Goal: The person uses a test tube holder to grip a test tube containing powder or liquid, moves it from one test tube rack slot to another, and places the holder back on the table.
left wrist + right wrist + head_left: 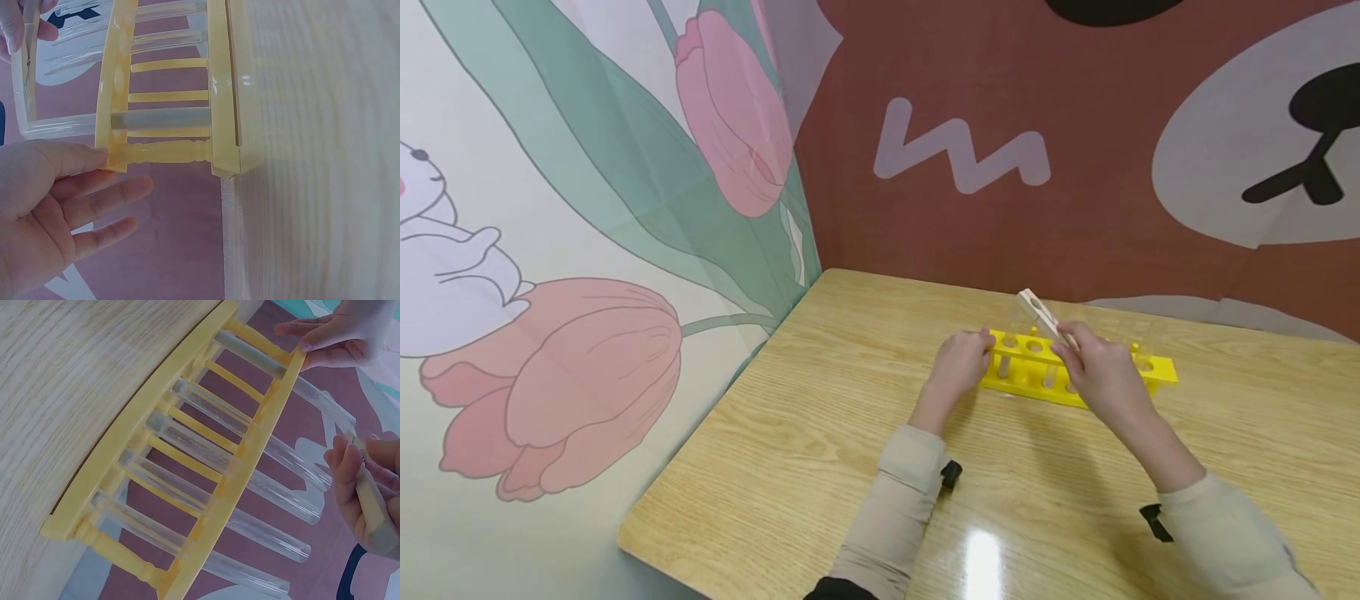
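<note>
A yellow test tube rack (1030,390) stands on the table with several clear test tubes in it. My left hand (958,362) pinches the left end of its top plate between thumb and forefinger, the other fingers spread in the left wrist view. A pale wooden test tube clamp (1037,311) is gripped in my right hand (1105,379) above the rack. In the left wrist view, the clamp's far end meets the mouth of the leftmost test tube (162,119), which holds greyish contents. Whether the clamp's jaws enclose that tube, I cannot tell. More tubes (284,540) stand along the rack.
The wood-grain table (805,417) extends in front of the rack and to both sides. Close behind rises a printed brown wall hanging (925,225). Another printed hanging with tulips (550,375) borders the table's left edge.
</note>
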Demonstrator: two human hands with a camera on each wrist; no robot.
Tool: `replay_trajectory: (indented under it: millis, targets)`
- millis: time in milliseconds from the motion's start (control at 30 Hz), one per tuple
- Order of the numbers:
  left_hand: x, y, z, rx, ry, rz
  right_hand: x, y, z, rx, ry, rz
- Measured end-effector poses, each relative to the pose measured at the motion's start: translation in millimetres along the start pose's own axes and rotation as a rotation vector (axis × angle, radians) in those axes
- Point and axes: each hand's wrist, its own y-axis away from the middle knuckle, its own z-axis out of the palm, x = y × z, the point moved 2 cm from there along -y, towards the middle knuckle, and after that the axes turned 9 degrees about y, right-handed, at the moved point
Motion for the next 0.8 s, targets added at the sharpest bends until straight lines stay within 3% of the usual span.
replay_trajectory:
  millis: [800]
  targets:
    - [-1.0, 1.5, -0.5, 0.013, 0.009, 0.025, -1.3, 6.3, -6.2, 0.012, 0.022, -0.016]
